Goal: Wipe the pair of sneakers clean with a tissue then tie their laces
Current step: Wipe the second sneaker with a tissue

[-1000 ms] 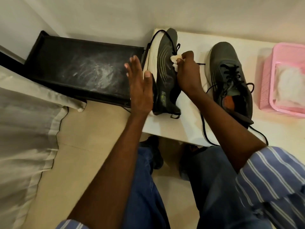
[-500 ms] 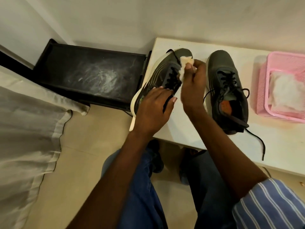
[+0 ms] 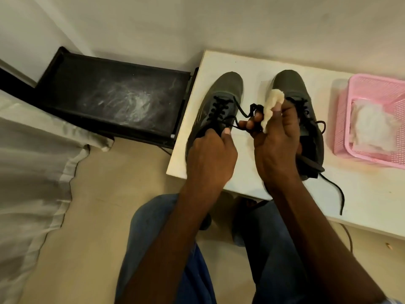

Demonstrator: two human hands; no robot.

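Both sneakers sit upright, side by side on the counter (image 3: 241,178), toes away, and the left hand (image 3: 211,156) pinches the left sneaker (image 3: 217,102) lace while the right hand (image 3: 277,148) curls round the other lace end (image 3: 252,110) and the tissue (image 3: 270,108), ready for tying, I'd say.

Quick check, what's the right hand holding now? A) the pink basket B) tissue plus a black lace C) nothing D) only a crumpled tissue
B: the right hand pinches the crumpled tissue under its thumb while its fingers also hold the black lace of the left sneaker.
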